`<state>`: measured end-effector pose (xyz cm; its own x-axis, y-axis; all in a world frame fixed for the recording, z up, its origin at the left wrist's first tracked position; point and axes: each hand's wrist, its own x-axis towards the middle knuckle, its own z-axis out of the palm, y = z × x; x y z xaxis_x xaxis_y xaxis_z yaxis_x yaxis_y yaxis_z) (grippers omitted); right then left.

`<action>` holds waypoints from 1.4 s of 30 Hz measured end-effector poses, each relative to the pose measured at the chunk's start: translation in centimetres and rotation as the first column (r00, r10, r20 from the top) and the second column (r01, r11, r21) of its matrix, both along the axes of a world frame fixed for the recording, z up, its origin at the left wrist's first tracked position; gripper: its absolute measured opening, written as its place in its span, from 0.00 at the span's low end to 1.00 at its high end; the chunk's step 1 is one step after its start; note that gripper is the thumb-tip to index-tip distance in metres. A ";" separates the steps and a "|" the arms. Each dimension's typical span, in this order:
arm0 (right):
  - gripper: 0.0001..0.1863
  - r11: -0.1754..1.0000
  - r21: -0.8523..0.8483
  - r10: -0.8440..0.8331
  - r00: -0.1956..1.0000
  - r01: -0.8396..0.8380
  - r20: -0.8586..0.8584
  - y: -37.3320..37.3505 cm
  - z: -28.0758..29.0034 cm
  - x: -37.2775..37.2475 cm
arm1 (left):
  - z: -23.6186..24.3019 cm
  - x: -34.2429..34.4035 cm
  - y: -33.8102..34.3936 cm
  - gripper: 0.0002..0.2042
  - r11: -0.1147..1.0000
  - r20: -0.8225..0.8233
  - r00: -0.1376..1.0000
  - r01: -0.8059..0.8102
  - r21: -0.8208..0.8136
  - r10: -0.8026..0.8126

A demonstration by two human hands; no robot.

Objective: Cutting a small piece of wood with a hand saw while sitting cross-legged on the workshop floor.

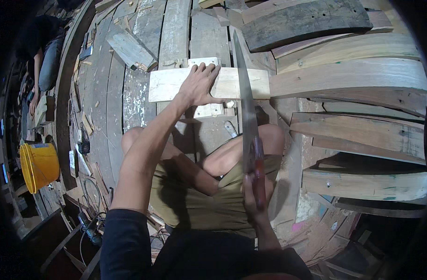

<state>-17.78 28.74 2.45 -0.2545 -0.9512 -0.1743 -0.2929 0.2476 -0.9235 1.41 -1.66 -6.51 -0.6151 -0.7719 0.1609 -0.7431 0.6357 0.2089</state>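
Note:
A pale wooden board (167, 86) lies crosswise in front of my crossed legs, on small white-topped blocks (208, 110). My left hand (198, 87) holds it down near the middle, fingers reaching to its far edge and thumb stretched along the near edge. In my right hand (251, 196) is the reddish-brown handle of a handsaw (247, 102). Its long blade points away from me and passes over the board near the right end. Whether the teeth touch the wood, I cannot tell. A small metal tool (230, 128) lies between the board and my legs.
Several curved timbers (348, 77) are stacked at right, with a dark curved plank (311, 23) above. A loose grey block (132, 49) lies far left on the plank floor (108, 100). Further left are a yellow bucket (40, 165), a corded power tool (88, 226) and another person (48, 56).

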 end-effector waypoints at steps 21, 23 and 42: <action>0.08 0.984 0.092 -0.174 0.938 0.153 0.299 0.6 4.0 -1.3 | 0.0 -0.7 0.2 0.55 1.000 -0.056 0.998 -0.023 0.000 0.023; 0.10 0.976 0.137 -0.204 0.940 0.172 0.273 -3.7 4.6 -0.4 | -0.2 0.2 0.3 0.56 0.998 -0.054 0.997 -0.048 -0.045 0.045; 0.05 0.980 0.184 -0.147 0.903 0.078 0.403 -3.5 13.5 -1.1 | 0.2 -0.3 -0.3 0.56 0.998 -0.054 0.998 -0.012 0.059 0.015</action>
<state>-18.90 25.29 15.96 -0.2300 -0.8713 -0.4336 0.1446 0.4100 -0.9006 1.09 -1.97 -6.34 -0.5961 -0.7891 0.1483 -0.7380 0.6112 0.2860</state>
